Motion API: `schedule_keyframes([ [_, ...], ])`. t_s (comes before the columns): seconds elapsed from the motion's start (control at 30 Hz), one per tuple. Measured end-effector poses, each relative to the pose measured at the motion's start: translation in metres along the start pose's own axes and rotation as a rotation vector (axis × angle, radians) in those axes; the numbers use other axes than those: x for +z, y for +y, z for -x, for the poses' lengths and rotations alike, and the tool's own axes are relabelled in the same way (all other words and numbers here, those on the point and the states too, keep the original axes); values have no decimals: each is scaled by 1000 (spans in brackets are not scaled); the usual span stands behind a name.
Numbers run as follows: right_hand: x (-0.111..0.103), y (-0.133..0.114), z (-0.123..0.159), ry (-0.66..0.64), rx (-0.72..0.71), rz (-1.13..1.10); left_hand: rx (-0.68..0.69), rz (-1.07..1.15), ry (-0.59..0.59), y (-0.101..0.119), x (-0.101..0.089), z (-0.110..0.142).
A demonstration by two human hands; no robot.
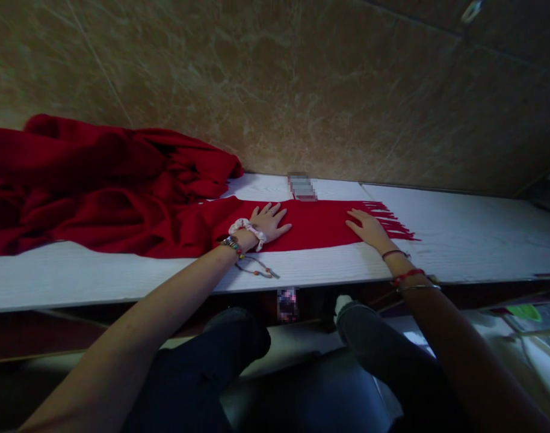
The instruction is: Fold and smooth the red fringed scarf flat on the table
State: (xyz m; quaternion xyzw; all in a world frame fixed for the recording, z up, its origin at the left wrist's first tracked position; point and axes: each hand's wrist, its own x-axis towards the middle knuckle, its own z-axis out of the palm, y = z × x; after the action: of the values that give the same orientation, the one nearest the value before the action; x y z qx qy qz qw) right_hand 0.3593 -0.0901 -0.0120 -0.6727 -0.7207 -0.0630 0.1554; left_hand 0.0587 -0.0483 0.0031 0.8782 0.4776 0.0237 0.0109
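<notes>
A long red scarf (320,224) lies on a white table (460,234). Its fringed end (390,221) is spread flat to the right, and the rest is bunched in a heap (98,186) at the left. My left hand (270,222) rests flat on the scarf with fingers spread, open. My right hand (367,228) lies flat on the scarf close to the fringe, fingers stretched out. Bracelets and a scrunchie (245,231) circle my left wrist; red cords and a bangle (408,278) are on the right wrist.
A small blurred object (302,186) lies at the table's far edge by the brown marbled wall (302,84). My knees in dark trousers (239,349) are under the table's near edge. A green item (523,313) sits low at the right.
</notes>
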Motion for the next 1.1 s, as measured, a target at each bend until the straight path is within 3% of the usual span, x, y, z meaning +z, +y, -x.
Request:
schedule_keyframes([
  [0.27,-7,-10,-14,-60,1,56,-5,-17,11,-2,2,-1],
  [0.37,-21,-25,-35,-87,-51,63,2,-20,1,-3,3,-2],
  [0.47,-28,-47,-45,-25,-159,-20,-8,-23,-13,-4,2,0],
  [0.53,-23,-62,-41,-11,-215,-109,-30,-27,-25,-3,1,3],
  [0.63,-7,-75,-24,-157,-265,-116,-80,-31,-66,-3,-1,7],
  [0.77,4,-60,-10,-324,-238,-9,-124,-26,-114,-3,-4,10],
  [0.97,-8,-7,-12,-382,19,88,-134,-9,-124,-5,-2,9],
  [1.1,-10,-3,-13,-353,87,114,-152,-7,-119,-3,-2,10],
])
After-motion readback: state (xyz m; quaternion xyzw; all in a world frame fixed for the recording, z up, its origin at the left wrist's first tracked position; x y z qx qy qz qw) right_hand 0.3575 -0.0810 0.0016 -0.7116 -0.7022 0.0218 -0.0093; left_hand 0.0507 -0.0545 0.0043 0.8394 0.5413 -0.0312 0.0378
